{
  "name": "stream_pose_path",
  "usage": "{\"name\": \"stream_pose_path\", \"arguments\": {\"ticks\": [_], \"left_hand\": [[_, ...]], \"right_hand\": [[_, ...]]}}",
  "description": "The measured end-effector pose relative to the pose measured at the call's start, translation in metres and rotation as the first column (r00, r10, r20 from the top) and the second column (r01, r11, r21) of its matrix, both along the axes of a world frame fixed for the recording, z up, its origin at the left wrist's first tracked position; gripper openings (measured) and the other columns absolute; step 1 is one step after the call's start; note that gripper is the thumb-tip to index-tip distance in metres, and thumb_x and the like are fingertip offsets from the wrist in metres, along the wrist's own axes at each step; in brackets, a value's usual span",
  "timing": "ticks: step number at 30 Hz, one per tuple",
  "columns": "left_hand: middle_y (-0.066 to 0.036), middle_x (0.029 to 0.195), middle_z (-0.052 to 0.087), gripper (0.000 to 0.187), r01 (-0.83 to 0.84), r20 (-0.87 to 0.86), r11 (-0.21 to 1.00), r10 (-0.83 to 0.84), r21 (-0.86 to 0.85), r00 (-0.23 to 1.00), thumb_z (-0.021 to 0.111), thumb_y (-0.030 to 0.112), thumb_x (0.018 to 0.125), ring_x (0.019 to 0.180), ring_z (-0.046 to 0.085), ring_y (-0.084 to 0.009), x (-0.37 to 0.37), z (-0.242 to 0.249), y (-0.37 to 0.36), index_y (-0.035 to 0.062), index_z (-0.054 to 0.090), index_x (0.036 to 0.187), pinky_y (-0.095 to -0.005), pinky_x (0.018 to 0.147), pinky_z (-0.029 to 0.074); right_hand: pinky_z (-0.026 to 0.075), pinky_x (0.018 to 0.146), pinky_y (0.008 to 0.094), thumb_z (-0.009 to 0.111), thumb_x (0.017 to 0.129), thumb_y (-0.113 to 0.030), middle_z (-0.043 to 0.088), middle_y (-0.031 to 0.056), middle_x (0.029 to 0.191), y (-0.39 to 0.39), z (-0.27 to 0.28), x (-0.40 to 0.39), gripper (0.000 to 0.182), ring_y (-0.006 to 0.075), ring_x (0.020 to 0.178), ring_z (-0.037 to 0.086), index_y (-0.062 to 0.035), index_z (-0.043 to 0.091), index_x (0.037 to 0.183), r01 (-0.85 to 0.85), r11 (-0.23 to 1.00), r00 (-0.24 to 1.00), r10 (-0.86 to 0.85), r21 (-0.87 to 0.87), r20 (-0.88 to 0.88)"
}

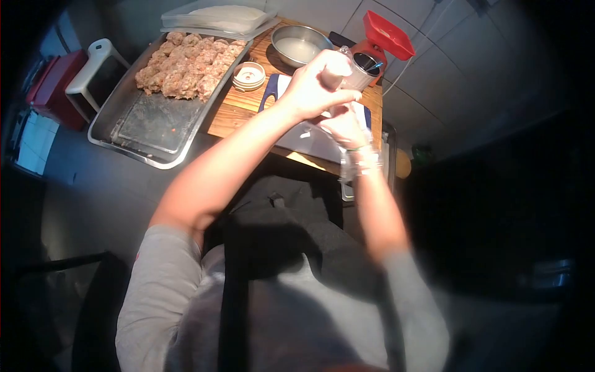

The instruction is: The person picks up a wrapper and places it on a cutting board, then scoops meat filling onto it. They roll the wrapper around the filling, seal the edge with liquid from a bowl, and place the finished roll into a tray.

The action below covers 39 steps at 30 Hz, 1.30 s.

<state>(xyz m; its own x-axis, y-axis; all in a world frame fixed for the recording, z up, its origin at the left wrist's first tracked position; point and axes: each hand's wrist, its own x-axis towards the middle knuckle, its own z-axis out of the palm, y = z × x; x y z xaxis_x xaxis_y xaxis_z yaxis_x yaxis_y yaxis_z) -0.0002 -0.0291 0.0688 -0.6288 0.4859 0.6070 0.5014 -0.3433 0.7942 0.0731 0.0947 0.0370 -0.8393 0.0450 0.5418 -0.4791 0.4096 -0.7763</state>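
Note:
My left hand [315,84] is raised over the board with its fingers curled closed. Clear crumpled plastic shows close by its fingertips; what it grips cannot be made out. Just below and touching it is my right hand [346,127], its fingers partly hidden behind the left. Thin clear plastic [364,166], like the cuff of a disposable glove, is bunched round my right wrist. Beneath both hands lies a pale cutting board [307,141] with blue ends. A metal bowl [299,44] with whitish contents and a small stack of round cream pieces [249,75] are near the left hand.
A metal tray [145,127] at left holds rows of minced-meat balls [192,65]. Behind it is a clear plastic container [217,22]. A red scale [387,36] and a dark-mouthed cup [367,63] stand at the back right of the wooden table [226,118], against the tiled wall.

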Motion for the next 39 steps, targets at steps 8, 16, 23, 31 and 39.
{"name": "stream_pose_path", "arguments": {"ticks": [8, 16, 23, 31, 39], "left_hand": [[-0.002, 0.086, 0.068, 0.024, 0.105, 0.089, 0.988, -0.096, -0.113, 0.991, 0.077, 0.023, 0.086, 0.083, 0.063, -0.0081, 0.0, 0.038, 0.003, 0.0041, 0.065, 0.097, -0.0262, 0.076, 0.052], [-0.006, 0.101, 0.071, 0.038, 0.207, 0.18, 0.964, -0.176, -0.17, 0.968, 0.079, 0.022, 0.083, 0.094, 0.066, -0.0138, 0.01, 0.026, 0.004, 0.0056, 0.067, 0.115, -0.0318, 0.085, 0.053], [-0.002, 0.088, 0.069, 0.037, 0.203, 0.159, 0.969, -0.181, -0.138, 0.971, 0.084, 0.025, 0.079, 0.08, 0.062, -0.0091, 0.011, 0.024, 0.009, 0.0056, 0.068, 0.106, -0.0255, 0.073, 0.05], [-0.01, 0.108, 0.071, 0.036, 0.094, 0.145, 0.971, -0.063, -0.221, 0.988, 0.076, 0.026, 0.087, 0.105, 0.066, -0.0201, 0.022, 0.038, -0.001, 0.0061, 0.067, 0.116, -0.0363, 0.093, 0.052], [-0.008, 0.104, 0.072, 0.037, 0.137, 0.144, 0.988, -0.125, -0.076, 0.982, 0.076, 0.022, 0.084, 0.099, 0.067, -0.0159, 0.01, 0.028, 0.001, 0.008, 0.066, 0.117, -0.0324, 0.088, 0.052]], "right_hand": [[0.051, 0.088, 0.0282, 0.078, 0.082, -0.015, 0.064, 0.0059, 0.107, 0.038, 0.142, 0.037, 0.041, 0.0119, 0.095, 0.061, -0.0022, 0.063, 0.117, -0.031, 0.981, 0.985, -0.003, 0.19, 0.175], [0.057, 0.084, 0.0344, 0.072, 0.072, -0.005, 0.069, 0.0116, 0.101, 0.013, 0.183, 0.014, 0.034, 0.0235, 0.096, 0.069, -0.0041, 0.069, 0.106, -0.23, 0.702, 0.972, 0.133, 0.674, 0.194], [0.057, 0.079, 0.0334, 0.07, 0.072, -0.002, 0.069, 0.0129, 0.091, 0.007, 0.193, 0.016, 0.015, 0.0252, 0.084, 0.069, -0.0023, 0.071, 0.087, -0.215, 0.651, 0.972, 0.069, 0.728, 0.225], [0.057, 0.079, 0.0346, 0.074, 0.075, -0.006, 0.07, 0.0139, 0.092, -0.006, 0.187, 0.023, 0.016, 0.0252, 0.085, 0.07, -0.0026, 0.072, 0.09, -0.021, 0.636, 0.989, -0.1, 0.771, 0.11], [0.058, 0.079, 0.0345, 0.079, 0.079, -0.012, 0.07, 0.0124, 0.091, -0.002, 0.163, 0.021, 0.019, 0.0248, 0.084, 0.072, -0.0047, 0.072, 0.094, 0.191, 0.689, 0.982, -0.144, 0.699, -0.126]]}}
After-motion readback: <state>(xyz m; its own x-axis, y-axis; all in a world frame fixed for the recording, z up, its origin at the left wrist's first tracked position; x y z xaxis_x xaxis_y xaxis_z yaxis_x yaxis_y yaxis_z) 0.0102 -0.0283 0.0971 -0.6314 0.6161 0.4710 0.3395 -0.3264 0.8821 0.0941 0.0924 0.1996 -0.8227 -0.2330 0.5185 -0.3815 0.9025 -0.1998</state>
